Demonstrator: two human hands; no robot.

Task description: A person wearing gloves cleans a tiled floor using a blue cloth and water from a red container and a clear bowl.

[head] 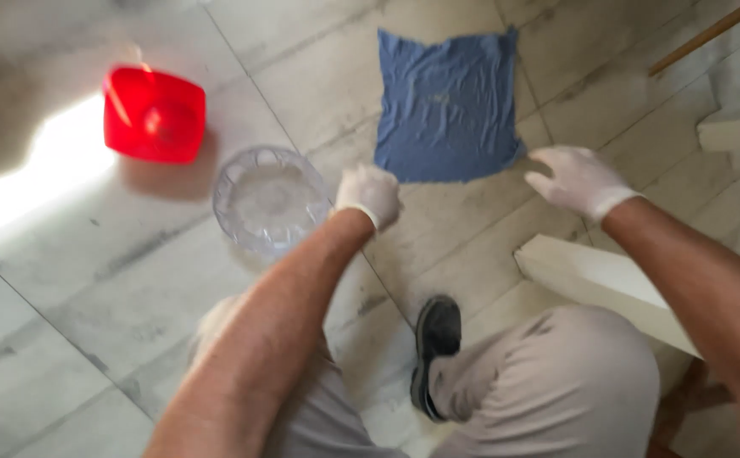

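A blue cloth (448, 106) lies spread flat on the pale tiled floor (90, 280). My left hand (370, 195), in a white glove, hovers just off the cloth's near left corner, fingers curled, holding nothing that I can see. My right hand (579, 180), also in a white glove, is at the cloth's near right corner with its fingers apart. The frame is blurred, so I cannot tell whether either hand touches the cloth. A clear glass bowl (270, 199) stands on the floor just left of my left hand.
A red square plastic container (155, 114) sits further left, beside a bright patch of sunlight. My bent knees and a dark shoe (436, 343) are below. A white slab (595, 280) lies by my right leg, another white block (739, 127) and a wooden stick (709, 34) at the right.
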